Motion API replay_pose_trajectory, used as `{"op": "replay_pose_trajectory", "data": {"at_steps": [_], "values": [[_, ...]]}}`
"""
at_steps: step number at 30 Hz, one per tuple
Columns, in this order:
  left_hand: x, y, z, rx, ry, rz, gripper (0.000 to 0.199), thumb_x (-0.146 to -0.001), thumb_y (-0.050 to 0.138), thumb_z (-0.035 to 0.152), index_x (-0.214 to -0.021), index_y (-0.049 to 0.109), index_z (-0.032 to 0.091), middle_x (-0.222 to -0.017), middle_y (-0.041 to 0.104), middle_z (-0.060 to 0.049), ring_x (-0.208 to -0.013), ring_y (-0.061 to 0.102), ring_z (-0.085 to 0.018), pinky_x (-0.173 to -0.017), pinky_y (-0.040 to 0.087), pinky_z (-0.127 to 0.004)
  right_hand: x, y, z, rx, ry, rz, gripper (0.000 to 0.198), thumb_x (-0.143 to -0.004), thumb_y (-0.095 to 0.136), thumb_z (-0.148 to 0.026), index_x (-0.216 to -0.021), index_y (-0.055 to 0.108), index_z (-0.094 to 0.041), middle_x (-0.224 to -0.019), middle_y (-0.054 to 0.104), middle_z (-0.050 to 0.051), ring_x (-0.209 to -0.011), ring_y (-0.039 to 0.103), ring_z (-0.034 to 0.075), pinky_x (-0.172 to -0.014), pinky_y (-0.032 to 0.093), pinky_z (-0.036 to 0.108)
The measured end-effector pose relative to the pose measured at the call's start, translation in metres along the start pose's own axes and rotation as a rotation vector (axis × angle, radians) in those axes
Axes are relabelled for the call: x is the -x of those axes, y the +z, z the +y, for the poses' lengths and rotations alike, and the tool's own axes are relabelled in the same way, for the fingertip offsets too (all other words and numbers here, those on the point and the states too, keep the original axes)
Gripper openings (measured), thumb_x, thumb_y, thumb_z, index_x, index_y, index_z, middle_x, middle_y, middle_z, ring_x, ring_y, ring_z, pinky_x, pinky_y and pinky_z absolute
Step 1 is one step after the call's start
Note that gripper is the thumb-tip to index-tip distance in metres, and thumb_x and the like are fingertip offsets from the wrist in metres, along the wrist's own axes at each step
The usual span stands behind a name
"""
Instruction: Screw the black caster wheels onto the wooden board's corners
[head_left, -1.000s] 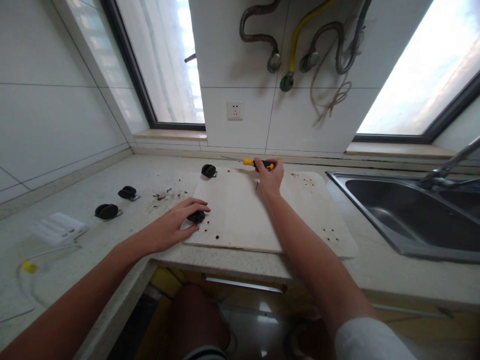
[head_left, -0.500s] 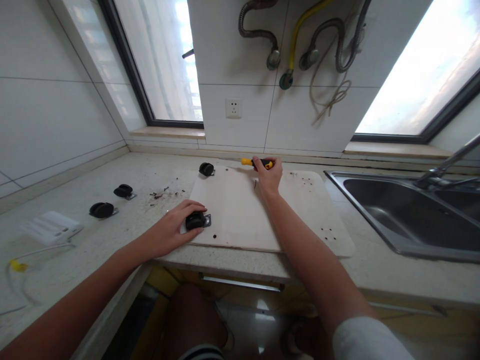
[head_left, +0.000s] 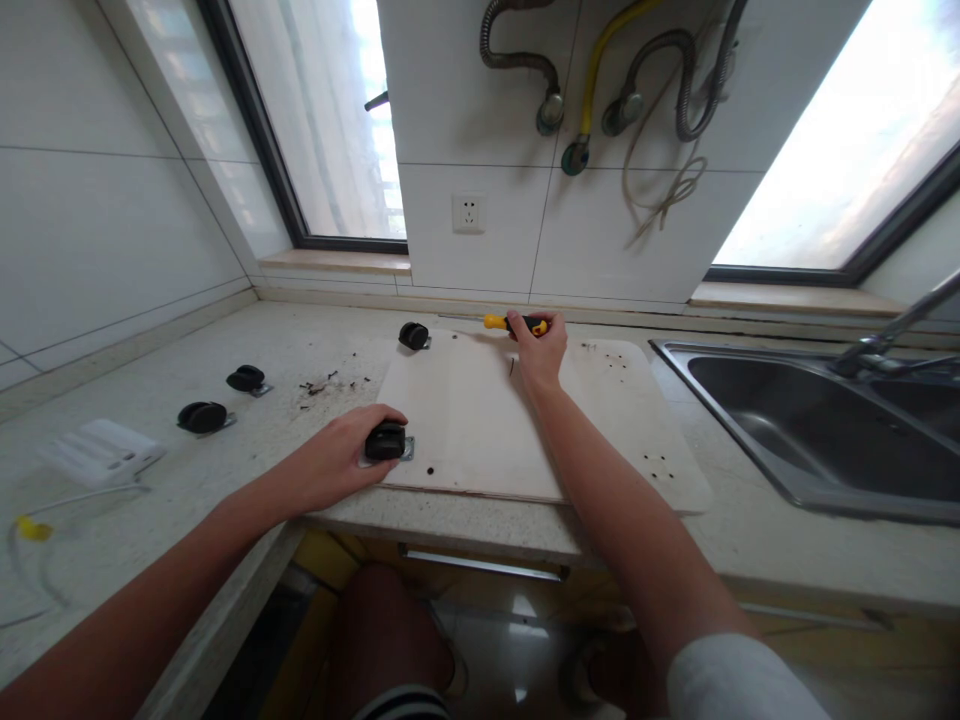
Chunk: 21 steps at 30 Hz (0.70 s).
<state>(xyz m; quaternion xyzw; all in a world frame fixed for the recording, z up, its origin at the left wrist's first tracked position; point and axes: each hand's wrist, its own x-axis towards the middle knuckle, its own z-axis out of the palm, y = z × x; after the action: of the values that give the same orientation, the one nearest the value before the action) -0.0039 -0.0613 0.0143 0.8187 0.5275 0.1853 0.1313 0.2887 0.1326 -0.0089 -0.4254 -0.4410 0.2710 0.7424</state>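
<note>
My left hand (head_left: 358, 445) grips a black caster wheel (head_left: 385, 441) with a metal plate, at the near left corner of a white board (head_left: 487, 430). My right hand (head_left: 540, 350) is closed around the yellow and black handle of a screwdriver (head_left: 495, 321), whose thin shaft points left along the board's far edge. Another caster (head_left: 413, 336) is at the board's far left corner. A small dark screw (head_left: 512, 367) appears on the board beside my right wrist. Groups of screw holes (head_left: 657, 467) mark the board's right end.
Two loose casters (head_left: 202, 417) lie on the counter (head_left: 277, 335) at left, near scattered screws and debris (head_left: 322, 386). A white power strip (head_left: 105, 450) with its cord lies further left. A steel sink (head_left: 787, 500) borders the board's right side. Hoses (head_left: 589, 80) hang on the wall.
My left hand has shifted the caster slightly left, and its fingers have drawn back around the wheel. My right hand holds the screwdriver in nearly the same place.
</note>
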Motion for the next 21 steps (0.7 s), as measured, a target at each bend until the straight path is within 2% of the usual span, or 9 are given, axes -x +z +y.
{"op": "replay_pose_trajectory", "data": {"at_steps": [11, 21], "values": [[0.0015, 0.0023, -0.0064, 0.013, 0.021, 0.015, 0.051, -0.092, 0.067, 0.045, -0.14, 0.069, 0.024, -0.137, 0.079, -0.013, -0.124, 0.076, -0.036, -0.112, 0.059, -0.048, -0.0024, 0.0003, 0.0017, 0.008, -0.005, 0.001, 0.056, -0.074, 0.093, -0.063, -0.097, 0.06, -0.025, -0.086, 0.07, -0.003, -0.077, 0.074, 0.019, -0.074, 0.06, 0.035], [0.0015, 0.0043, -0.0054, 0.045, 0.069, -0.007, 0.056, -0.095, 0.063, 0.035, -0.149, 0.063, 0.023, -0.137, 0.078, -0.014, -0.125, 0.077, -0.033, -0.115, 0.059, -0.048, -0.0051, -0.0001, 0.0077, 0.005, -0.023, -0.005, 0.057, -0.074, 0.093, -0.064, -0.099, 0.061, -0.025, -0.089, 0.067, -0.003, -0.077, 0.071, 0.018, -0.078, 0.062, 0.036]]}}
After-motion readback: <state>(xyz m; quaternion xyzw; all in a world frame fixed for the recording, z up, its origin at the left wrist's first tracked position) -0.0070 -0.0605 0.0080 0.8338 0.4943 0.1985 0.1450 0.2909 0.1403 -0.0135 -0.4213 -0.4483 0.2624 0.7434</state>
